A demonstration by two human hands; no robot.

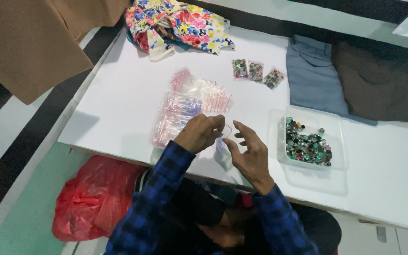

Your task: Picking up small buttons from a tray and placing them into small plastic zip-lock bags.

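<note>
Small clear zip bag [224, 137] sits pinched between both hands above the counter [119, 108]. Left hand [200, 132] closes on its top edge; right hand [249, 153] spreads, fingertips steadying it, close to the tub of buttons [310, 141].

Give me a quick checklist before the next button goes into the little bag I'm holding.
1. Small clear bag held: ok, pinched by left hand.
2. Bag mouth open: cannot tell, too small and blurred.
3. Right hand free: ok, fingers spread beside the bag, nothing seen in them.
4. Buttons within reach: ok, clear tray holds a pile just right of that hand.
5. Spare bags: ok, stack of empty bags lies behind the hands.
6. Filled bags set aside: ok, three lie farther back.
</note>
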